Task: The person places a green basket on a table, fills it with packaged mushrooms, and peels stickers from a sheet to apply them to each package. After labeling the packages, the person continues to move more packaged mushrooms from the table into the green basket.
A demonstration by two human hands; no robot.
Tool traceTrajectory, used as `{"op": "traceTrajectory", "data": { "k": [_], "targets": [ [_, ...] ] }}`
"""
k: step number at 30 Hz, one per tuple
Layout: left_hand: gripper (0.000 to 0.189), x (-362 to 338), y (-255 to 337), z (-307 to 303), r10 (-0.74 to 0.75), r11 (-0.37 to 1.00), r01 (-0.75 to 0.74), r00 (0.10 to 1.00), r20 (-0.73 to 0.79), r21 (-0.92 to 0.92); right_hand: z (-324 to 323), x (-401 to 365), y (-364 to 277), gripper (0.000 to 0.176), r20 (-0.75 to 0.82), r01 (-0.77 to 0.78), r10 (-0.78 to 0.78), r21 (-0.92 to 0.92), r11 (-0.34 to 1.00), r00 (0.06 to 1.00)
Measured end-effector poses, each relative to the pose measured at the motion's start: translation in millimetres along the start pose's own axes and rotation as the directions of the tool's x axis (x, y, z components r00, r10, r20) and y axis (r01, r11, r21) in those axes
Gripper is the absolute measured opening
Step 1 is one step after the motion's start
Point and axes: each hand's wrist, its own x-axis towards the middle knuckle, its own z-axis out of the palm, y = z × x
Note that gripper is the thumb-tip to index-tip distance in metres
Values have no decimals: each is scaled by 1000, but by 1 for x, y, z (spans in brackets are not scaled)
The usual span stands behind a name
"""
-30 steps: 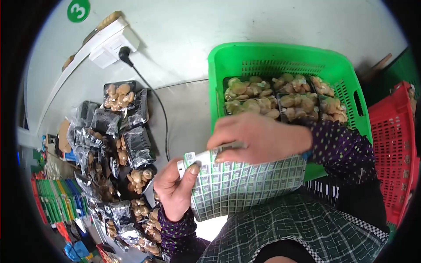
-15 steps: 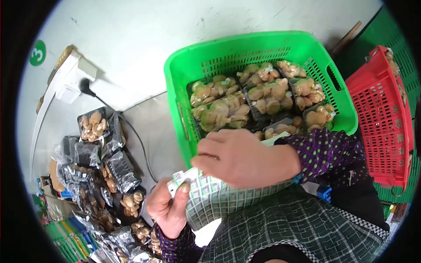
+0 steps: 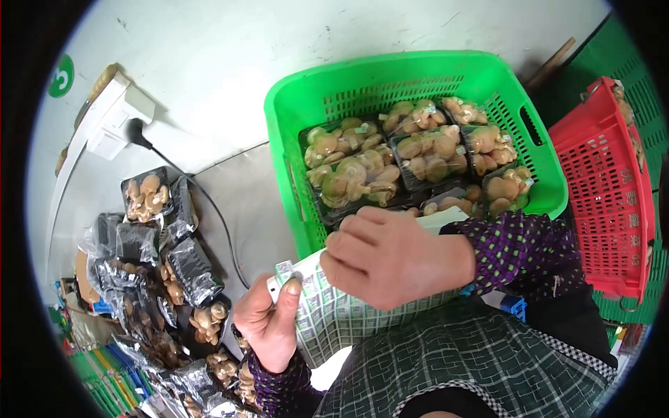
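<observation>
My left hand (image 3: pixel 268 324) pinches the corner of a sheet of small printed labels (image 3: pixel 331 310) between thumb and fingers. One label (image 3: pixel 283 269) stands up at that corner, just above the thumb. Curled over the upper part of the sheet is my right hand (image 3: pixel 397 259), knuckles up; its fingertips are hidden, and I cannot tell what they hold. Right behind the hands stands a green basket (image 3: pixel 280 132) holding film-wrapped trays of brown mushrooms (image 3: pixel 352 177), some with small labels on the film.
On the left, wrapped mushroom trays (image 3: pixel 191 272) lie piled on a metal surface (image 3: pixel 258 202), a black cable (image 3: pixel 216 202) running beside them from a wall socket (image 3: pixel 129 115). A red crate (image 3: pixel 606 195) stands at the right. A blue-capped object (image 3: pixel 512 304) lies by my right sleeve.
My right hand has shifted slightly right and down, away from the left thumb, its fingers more curled. The label at the sheet's corner now stands more upright. My left hand keeps its pinch.
</observation>
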Motion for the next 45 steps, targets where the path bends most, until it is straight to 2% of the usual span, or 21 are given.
{"op": "traceTrajectory", "data": {
  "k": [4, 6, 7, 12, 14, 16, 20, 22, 24, 26, 28, 32, 34, 36, 38, 39, 40, 41, 43, 44, 45],
  "targets": [
    [17, -6, -14, -32, 12, 999, -4, 973, -231, 34, -15, -6, 23, 9, 48, -279, 287, 433, 857, 957],
    [20, -16, -19, -66, 39, 999, -47, 933, -359, -13, -23, -21, 61, 16, 278, -732, 807, 631, 255, 520],
    [21, -21, -18, -77, 23, 995, -53, 941, -338, -80, -8, -35, 83, 17, 281, -828, 873, 519, 212, 400],
    [30, -31, -10, -96, 103, 995, -105, 986, -134, -3, 90, -108, 128, 29, 229, -883, 853, 131, 452, 470],
    [12, -32, 10, -97, 104, 989, -40, 880, -464, 145, 74, -103, 123, 27, 111, -766, 812, -280, 579, 573],
    [7, -41, 4, -131, 138, 990, -112, 820, -556, 81, 52, -120, 135, 31, 52, -804, 811, -107, 585, 583],
    [5, -45, -3, -137, 198, 976, -96, 774, -602, 198, 8, -123, 79, 27, 563, -949, 806, 316, -6, 182],
    [8, -46, -17, -144, 84, 972, 67, 792, -605, 223, 12, -133, 59, 24, 654, -944, 739, 320, -80, 159],
    [11, -40, -17, -135, 92, 981, 16, 837, -540, 191, 31, -150, 59, 25, 521, -924, 780, 335, 187, 347],
    [18, -25, -6, -107, 233, 972, -172, 782, -579, 159, 42, -153, 57, 22, 497, -918, 778, 297, 263, 384],
    [18, -28, -19, -135, 218, 976, -192, 882, -418, 102, 51, -151, 54, 20, 454, -906, 785, 259, 336, 421],
    [12, -15, -6, -118, 233, 972, -183, 804, -546, 146, 61, -150, 53, 18, 420, -778, 723, -60, 626, 549],
    [34, -2, -9, -115, 5, 999, -43, 572, -820, -23, 59, -149, 52, 24, 373, -610, 633, -193, 768, 679],
    [34, 9, -38, -134, 42, 998, -62, 661, -749, 2, 54, -143, 64, 27, 408, -610, 655, -253, 751, 636],
    [30, 30, -36, -113, 21, 999, 28, 473, -881, 39, 59, -150, 73, 25, 387, -581, 607, -195, 790, 694],
    [28, 29, -95, -154, 339, 877, 143, 493, -801, 459, 56, -143, 70, 26, 393, -610, 623, -175, 773, 676],
    [22, 36, -121, -159, -63, 979, -148, 439, -896, -141, 62, -143, 72, 27, 353, -573, 586, -153, 805, 729],
    [17, 41, -129, -153, 82, 990, 87, 305, -949, 113, 58, -129, 67, 28, 380, -670, 643, -78, 738, 665],
    [22, 48, -178, -141, 388, 607, 597, 352, -851, 524, 59, -104, 54, 21, 345, -687, 622, 103, 719, 703],
    [29, 55, -198, -136, 259, 953, 87, 260, -930, 290, 69, -97, 51, 19, 337, -673, 595, 194, 714, 729],
    [34, 50, -190, -122, 156, 941, 247, 293, -943, 233, 72, -76, 40, 18, 358, -619, 523, 250, 744, 773]
  ]
}}
